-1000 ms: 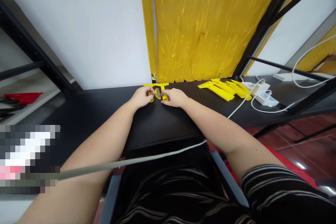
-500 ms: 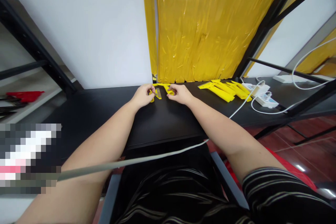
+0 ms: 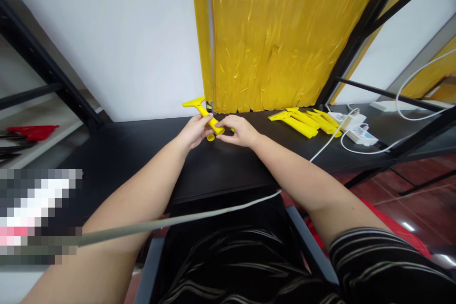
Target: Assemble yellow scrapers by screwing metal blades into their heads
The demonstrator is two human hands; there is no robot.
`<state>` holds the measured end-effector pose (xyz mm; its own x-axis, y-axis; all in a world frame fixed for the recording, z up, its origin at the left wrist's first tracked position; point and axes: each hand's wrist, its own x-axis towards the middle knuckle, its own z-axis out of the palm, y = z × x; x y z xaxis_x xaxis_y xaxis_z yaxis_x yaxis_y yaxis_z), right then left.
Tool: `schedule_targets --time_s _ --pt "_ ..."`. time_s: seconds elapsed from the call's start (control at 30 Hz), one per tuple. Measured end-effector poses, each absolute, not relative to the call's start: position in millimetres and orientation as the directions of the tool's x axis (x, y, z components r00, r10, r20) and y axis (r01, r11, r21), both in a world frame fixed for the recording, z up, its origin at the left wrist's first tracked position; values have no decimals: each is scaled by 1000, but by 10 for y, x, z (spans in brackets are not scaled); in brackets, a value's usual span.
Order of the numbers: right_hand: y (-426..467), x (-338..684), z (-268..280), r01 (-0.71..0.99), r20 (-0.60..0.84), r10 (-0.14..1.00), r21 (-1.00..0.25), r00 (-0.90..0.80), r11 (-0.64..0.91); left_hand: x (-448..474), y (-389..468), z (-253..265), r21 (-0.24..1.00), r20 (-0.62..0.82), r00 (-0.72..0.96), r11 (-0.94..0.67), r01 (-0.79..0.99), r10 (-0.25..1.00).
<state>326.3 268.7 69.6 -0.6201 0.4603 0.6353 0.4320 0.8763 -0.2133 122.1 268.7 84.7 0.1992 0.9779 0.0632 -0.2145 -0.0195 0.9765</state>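
A yellow scraper [image 3: 205,113] with a wide flat head and a thick handle is raised at a slant above the black tabletop, its head up and to the left. My left hand [image 3: 194,130] is closed round the handle. My right hand [image 3: 239,130] has its fingertips on the lower end of that handle, thumb below and fingers above. Beneath the left fingers shows another yellow piece [image 3: 210,137], mostly covered. A small bit of yellow also shows beside the right fingers, too hidden to name.
Several yellow scrapers [image 3: 299,122] lie in a pile to the right on the black table [image 3: 213,171]. Beyond them are white power strips [image 3: 361,135] with cables. A pale cord [image 3: 185,218] crosses in front of me. A yellow plastic curtain [image 3: 278,38] hangs behind the table.
The scraper near my right hand has swung up and left, and my left hand now grips its handle. My right hand has shifted to the handle's end. The metal blade is out of sight.
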Motion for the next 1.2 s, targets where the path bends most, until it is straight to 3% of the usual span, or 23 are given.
schedule_targets --time_s 0.07,0.2,0.37,0.57,0.8,0.93,1.07,1.2 --pt "2736 3308 689 442 606 485 -234 -631 866 1191 2706 880 974 4 146 29 -224 989" --pt "2923 3477 600 657 552 647 -219 -526 721 1100 2803 905 971 -104 -11 99 -218 995" --pt "3089 3520 447 788 328 782 -150 -530 597 1009 2893 895 979 -141 -84 126 -162 986" --pt "3134 3514 472 815 273 807 -115 -524 568 959 2908 902 972 -153 -50 141 -190 987" --pt "3177 3911 491 854 268 874 -230 -405 467 937 2913 896 971 -148 -19 142 -192 989" --pt "3176 4019 522 822 359 859 -310 -364 478 933 2921 879 978 -128 2 127 -168 992" --pt "3127 3867 532 761 425 761 -219 -490 611 938 2925 861 981 -114 26 117 -154 993" --pt "3086 3636 516 807 327 777 -70 -537 587 944 2916 861 983 -112 42 117 -144 993"
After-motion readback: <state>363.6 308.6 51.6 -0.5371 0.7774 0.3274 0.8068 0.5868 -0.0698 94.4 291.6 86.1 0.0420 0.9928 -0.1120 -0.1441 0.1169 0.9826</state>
